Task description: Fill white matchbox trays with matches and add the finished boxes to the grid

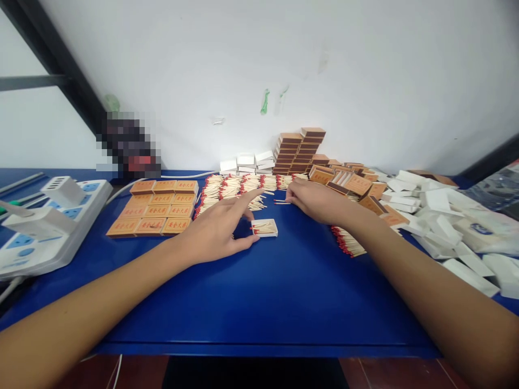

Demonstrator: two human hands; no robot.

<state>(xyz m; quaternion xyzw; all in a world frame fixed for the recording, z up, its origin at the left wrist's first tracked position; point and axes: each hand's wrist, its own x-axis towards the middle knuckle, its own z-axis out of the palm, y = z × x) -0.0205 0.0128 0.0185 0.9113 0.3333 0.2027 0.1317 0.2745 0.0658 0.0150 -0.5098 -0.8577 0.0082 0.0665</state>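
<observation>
A small white matchbox tray (265, 228) holding red-tipped matches lies on the blue table (259, 302). My left hand (219, 229) rests beside it, thumb touching its left edge, index finger stretched toward the rows of loose matches (239, 186). My right hand (314, 201) lies palm down further back, its fingertips pinching a couple of matches (280, 202) on the table.
Orange matchboxes lie in a flat grid (156, 213) at left, and more are stacked (298, 151) against the wall. White empty trays (441, 216) are heaped at right. A white power strip (44, 221) sits at far left. Another match bundle (346, 243) lies under my right wrist.
</observation>
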